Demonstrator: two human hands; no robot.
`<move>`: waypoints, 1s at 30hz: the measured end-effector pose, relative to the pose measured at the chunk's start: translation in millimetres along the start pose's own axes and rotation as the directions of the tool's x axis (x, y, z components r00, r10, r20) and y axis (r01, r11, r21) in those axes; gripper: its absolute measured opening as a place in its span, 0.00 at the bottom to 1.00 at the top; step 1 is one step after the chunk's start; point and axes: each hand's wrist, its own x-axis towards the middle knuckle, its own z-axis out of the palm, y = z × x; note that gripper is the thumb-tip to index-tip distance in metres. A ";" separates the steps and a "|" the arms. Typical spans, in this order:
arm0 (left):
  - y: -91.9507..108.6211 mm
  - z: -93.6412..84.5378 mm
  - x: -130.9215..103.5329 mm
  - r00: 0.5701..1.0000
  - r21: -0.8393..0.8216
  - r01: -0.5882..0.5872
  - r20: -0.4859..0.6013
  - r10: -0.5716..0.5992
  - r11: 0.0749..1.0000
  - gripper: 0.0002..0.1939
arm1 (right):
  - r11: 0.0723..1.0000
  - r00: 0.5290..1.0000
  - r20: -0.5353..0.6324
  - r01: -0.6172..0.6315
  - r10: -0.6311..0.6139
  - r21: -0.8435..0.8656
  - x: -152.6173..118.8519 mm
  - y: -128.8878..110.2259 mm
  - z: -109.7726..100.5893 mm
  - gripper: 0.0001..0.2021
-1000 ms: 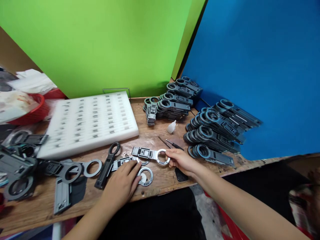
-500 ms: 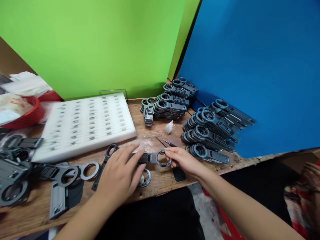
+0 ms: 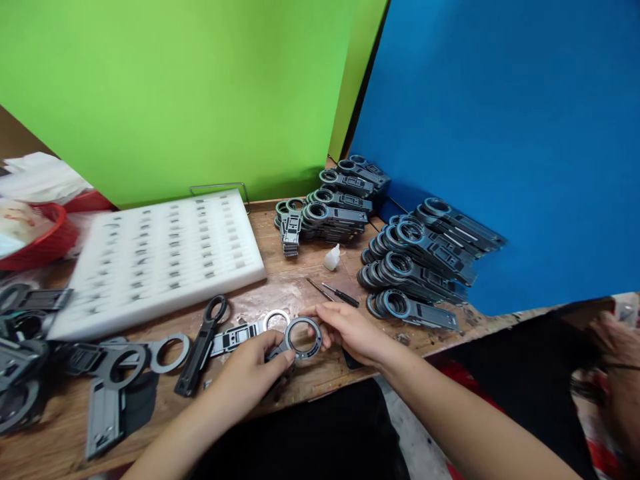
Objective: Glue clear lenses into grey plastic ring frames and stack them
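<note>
My left hand (image 3: 257, 367) grips a dark grey flat bracket, with thumb and fingers on the neck beside its ring end (image 3: 303, 338). The rest of that piece is hidden under the hand. At the ring's right edge is my right hand (image 3: 353, 330), its index finger stretched out past the top of the ring and the other fingers apart, some partly covered by it. Behind the held ring, a silver-grey bracket (image 3: 237, 337) with a ring end lies on the wooden table (image 3: 280, 280). A black ring-ended bracket (image 3: 197, 353) rests to the left of it.
Stacks of ring-ended brackets (image 3: 425, 267) stand at right, with more stacks (image 3: 335, 207) at the back. A white foam tray (image 3: 165, 247) holds rows of small metal pieces. Beyond my hands lie a small white bottle (image 3: 332, 257) and a screwdriver (image 3: 343, 295). Loose brackets (image 3: 107, 407) crowd the left.
The silver-grey bracket that was in my right hand now lies on the table, farther left. My left hand has taken hold of another ring-ended piece and raised it.
</note>
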 end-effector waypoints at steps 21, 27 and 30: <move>1.3 -0.2 -4.7 0.996 -0.130 0.015 0.094 -0.003 0.991 0.17 | 0.933 0.999 -0.014 0.027 -0.035 -0.358 3.9 0.0 19.5 0.10; -11.7 11.5 -31.9 0.997 0.077 0.024 0.066 -0.029 0.997 0.18 | 0.776 0.990 0.132 0.117 -0.044 -0.620 -14.2 4.9 39.5 0.11; -23.3 23.9 -54.4 0.993 0.112 0.032 0.109 -0.044 0.993 0.17 | 0.709 0.979 0.193 0.094 0.061 -0.699 -30.9 21.8 45.2 0.12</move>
